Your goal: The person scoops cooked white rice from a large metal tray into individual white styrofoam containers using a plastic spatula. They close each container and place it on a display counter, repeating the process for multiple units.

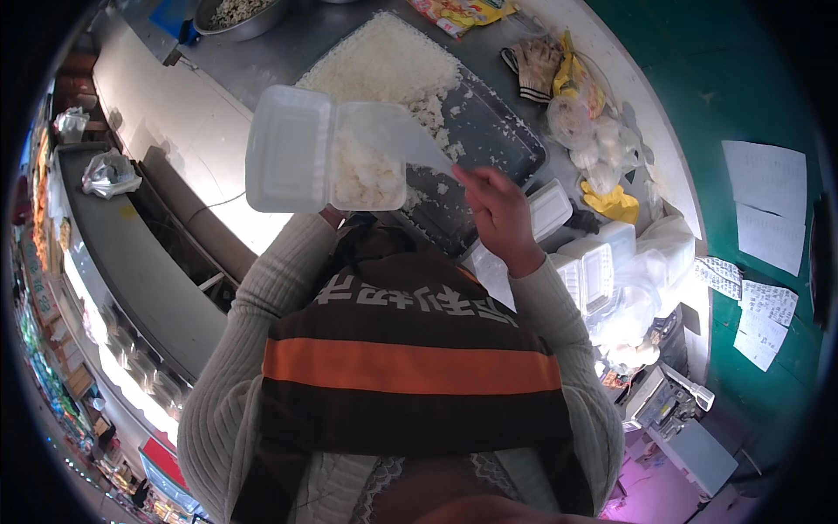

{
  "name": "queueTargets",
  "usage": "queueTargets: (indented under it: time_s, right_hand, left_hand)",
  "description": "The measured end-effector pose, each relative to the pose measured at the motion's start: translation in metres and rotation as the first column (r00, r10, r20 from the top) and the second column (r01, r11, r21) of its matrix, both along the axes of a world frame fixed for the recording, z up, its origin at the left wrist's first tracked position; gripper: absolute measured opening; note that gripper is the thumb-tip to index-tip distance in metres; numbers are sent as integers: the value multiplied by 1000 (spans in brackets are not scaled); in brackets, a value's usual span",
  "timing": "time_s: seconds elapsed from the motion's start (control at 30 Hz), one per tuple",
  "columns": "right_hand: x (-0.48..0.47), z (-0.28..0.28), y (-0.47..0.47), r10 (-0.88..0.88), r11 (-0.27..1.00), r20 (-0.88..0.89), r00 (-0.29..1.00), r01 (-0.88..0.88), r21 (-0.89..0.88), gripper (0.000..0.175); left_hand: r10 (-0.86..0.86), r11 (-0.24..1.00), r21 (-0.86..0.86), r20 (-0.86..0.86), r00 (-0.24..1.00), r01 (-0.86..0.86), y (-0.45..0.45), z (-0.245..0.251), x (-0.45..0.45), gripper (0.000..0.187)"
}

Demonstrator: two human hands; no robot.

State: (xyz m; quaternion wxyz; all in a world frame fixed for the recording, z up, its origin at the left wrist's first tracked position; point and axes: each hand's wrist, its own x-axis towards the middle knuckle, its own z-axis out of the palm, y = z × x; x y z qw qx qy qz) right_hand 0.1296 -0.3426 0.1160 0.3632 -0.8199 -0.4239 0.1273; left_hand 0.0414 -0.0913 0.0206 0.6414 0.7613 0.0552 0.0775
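Observation:
My left hand point(334, 216) is mostly hidden beneath an open white foam takeout box point(288, 154), holding it up over the near left edge of a dark metal tray point(501, 124). Cooked white rice point(368, 175) lies in the box's right half; the lid half at left is bare. My right hand point(497, 209) grips the handle of a translucent white plastic rice paddle point(406, 134), whose blade is over the rice in the box. A thick bed of rice point(386, 56) fills the tray's far left part, with loose grains scattered over the rest.
A metal bowl of food point(242, 16) stands at the back left. Right of the tray lie work gloves point(537, 65), a yellow glove point(610, 202), bagged items point(605, 147) and a foam box point(550, 209). More foam boxes point(596, 275) are stacked nearer me.

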Motion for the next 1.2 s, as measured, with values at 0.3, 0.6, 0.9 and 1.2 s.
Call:
queueTargets:
  time_s: [0.3,0.6,0.9,1.2]
  right_hand:
    - [-13,-51,-45,-241,970,-224,945,244,-10,40]
    - [-19,-167,-83,-600,650,-797,71,624,-434,34]
    - [75,-201,35,-460,755,-875,148,583,-299,27]
    - [26,-162,4,-278,659,-958,71,739,-137,33]
  left_hand:
    - [-9,980,-198,0,1000,9,28,-21,-39,44]
    - [-56,918,-392,4,998,53,60,-44,-82,45]
    - [-70,862,-504,-15,997,52,82,-43,-87,45]
    - [-101,765,-641,-15,995,68,121,-55,-77,46]
